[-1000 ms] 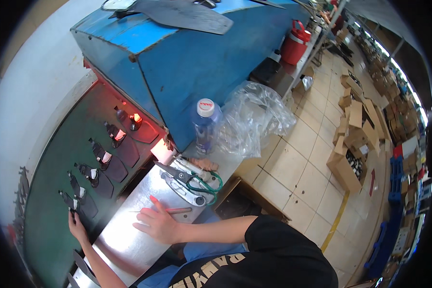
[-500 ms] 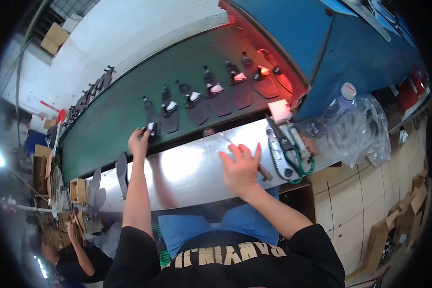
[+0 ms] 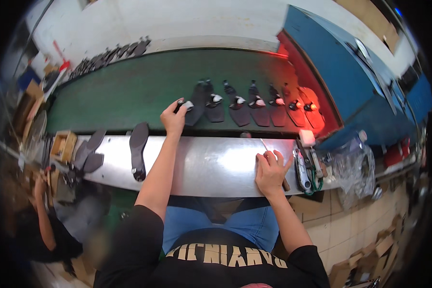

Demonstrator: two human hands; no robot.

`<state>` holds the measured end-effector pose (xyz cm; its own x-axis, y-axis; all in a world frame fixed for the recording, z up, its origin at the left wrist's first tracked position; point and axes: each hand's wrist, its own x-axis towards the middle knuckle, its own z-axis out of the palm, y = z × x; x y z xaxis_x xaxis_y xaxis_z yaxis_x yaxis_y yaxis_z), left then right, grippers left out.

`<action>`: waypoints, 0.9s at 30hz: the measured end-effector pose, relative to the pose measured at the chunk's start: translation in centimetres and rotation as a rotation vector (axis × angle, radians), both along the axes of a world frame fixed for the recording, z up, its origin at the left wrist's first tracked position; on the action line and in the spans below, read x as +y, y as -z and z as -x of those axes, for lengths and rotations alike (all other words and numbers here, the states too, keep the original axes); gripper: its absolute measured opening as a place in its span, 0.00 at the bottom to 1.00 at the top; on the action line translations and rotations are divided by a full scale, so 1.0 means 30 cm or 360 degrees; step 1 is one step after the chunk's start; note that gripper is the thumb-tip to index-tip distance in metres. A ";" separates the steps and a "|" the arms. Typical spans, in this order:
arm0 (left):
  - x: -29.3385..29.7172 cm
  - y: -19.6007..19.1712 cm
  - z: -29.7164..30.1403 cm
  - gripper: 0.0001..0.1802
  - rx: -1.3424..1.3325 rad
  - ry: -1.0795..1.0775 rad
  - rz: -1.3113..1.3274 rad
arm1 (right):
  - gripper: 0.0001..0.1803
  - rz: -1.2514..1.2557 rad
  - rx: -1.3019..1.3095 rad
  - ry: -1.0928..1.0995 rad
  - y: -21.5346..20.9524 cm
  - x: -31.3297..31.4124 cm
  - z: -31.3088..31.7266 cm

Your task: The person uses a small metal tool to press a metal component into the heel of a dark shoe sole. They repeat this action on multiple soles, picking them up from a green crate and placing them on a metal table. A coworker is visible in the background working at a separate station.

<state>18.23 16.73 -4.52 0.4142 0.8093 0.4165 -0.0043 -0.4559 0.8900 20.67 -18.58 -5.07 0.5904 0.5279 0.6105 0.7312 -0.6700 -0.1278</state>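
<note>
Seven sandals [image 3: 259,116]; left hand [image 3: 173,119] pinches one; right hand [image 3: 270,175] curls over tool [image 3: 286,185], grip unclear.

L hand [image 3: 174,117] at strap [image 3: 188,105] of leftmost sandal [image 3: 195,114] in near row, on green belt [image 3: 129,93]; R hand [image 3: 271,172] at thin tool [image 3: 286,185] on metal bench [image 3: 211,165] (grip unclear). Dark sole [image 3: 138,139] L of forearm [image 3: 156,175].

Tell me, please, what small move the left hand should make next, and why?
Probably the left hand should gently lift the leftmost sandal of the row from the green surface: its fingers are at that sandal's strap, and the metal table lies close by, on the person's side.
</note>
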 end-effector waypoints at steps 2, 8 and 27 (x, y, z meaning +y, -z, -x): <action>-0.027 -0.002 0.064 0.16 -0.0483 0.0249 0.0502 | 0.12 -0.0208 0.0071 -0.0296 -0.043 0.046 0.033; -0.333 -0.158 0.410 0.24 -0.0451 0.0785 0.1412 | 0.24 -0.1960 0.2566 -0.1253 -0.029 0.259 0.178; -0.403 -0.073 0.616 0.19 -0.0160 0.0982 0.2013 | 0.19 -0.0852 0.2124 -0.0836 -0.205 0.136 0.239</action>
<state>-0.25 4.65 -2.32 0.8466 0.3553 -0.3962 0.0058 0.7383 0.6745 13.49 -14.51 1.08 0.6686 0.7434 -0.0170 0.0224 -0.0430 -0.9988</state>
